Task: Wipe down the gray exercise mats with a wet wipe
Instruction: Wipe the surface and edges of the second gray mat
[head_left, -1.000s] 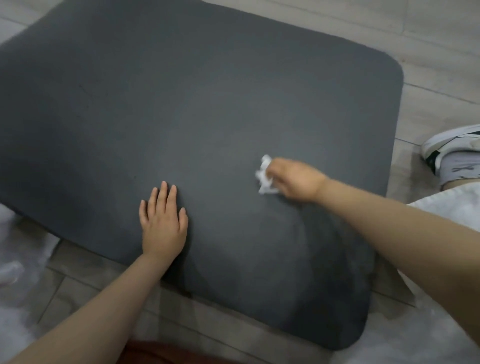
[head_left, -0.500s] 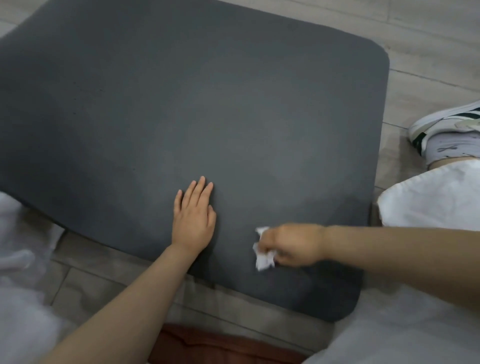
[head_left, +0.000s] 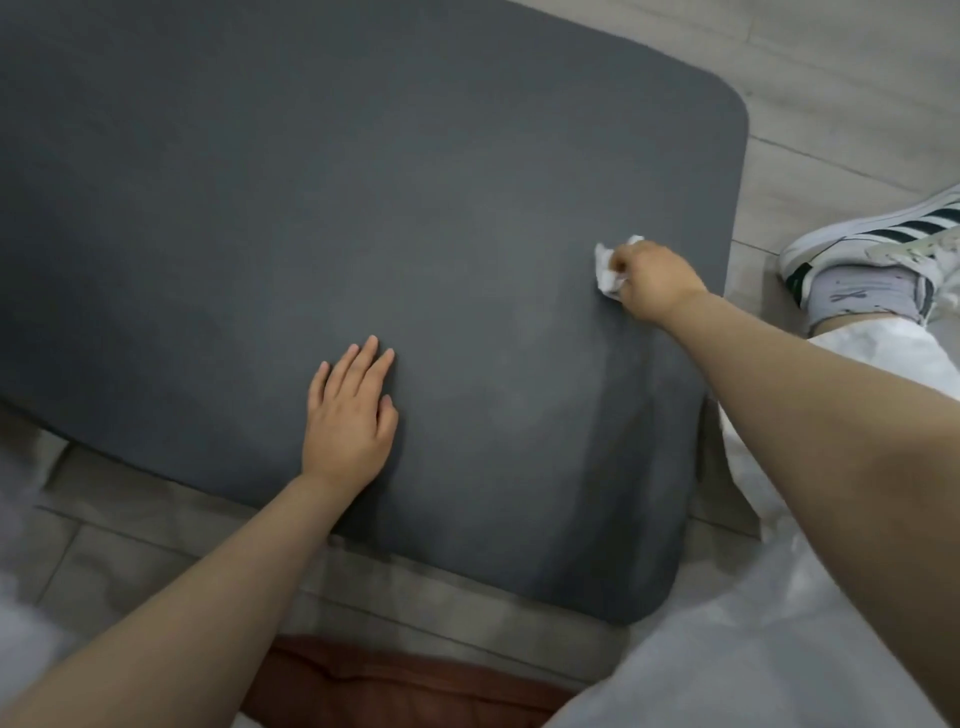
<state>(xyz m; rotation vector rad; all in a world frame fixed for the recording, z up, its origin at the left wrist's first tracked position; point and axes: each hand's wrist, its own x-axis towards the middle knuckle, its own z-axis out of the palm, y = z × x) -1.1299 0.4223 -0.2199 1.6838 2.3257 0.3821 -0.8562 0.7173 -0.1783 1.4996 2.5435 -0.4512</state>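
A dark gray exercise mat (head_left: 322, 208) covers most of the floor ahead, its rounded right corners in sight. My left hand (head_left: 350, 415) lies flat on the mat near its front edge, fingers straight and together. Farther right, close to the mat's right edge, my right hand (head_left: 652, 283) grips a crumpled white wet wipe (head_left: 607, 270) and presses it onto the mat. Only part of the wipe sticks out to the left of my fingers. A damp streak shows on the mat below my right hand.
Pale wood-look floor (head_left: 831, 88) surrounds the mat. A white sneaker with dark stripes and a gray sock (head_left: 872, 254) sits right of the mat, above white trousers (head_left: 779, 597). A reddish-brown fabric (head_left: 395, 686) lies at the bottom centre.
My right hand has swept the wipe from the mat's near edge away from me and to the right. My left hand stays flat on the mat.
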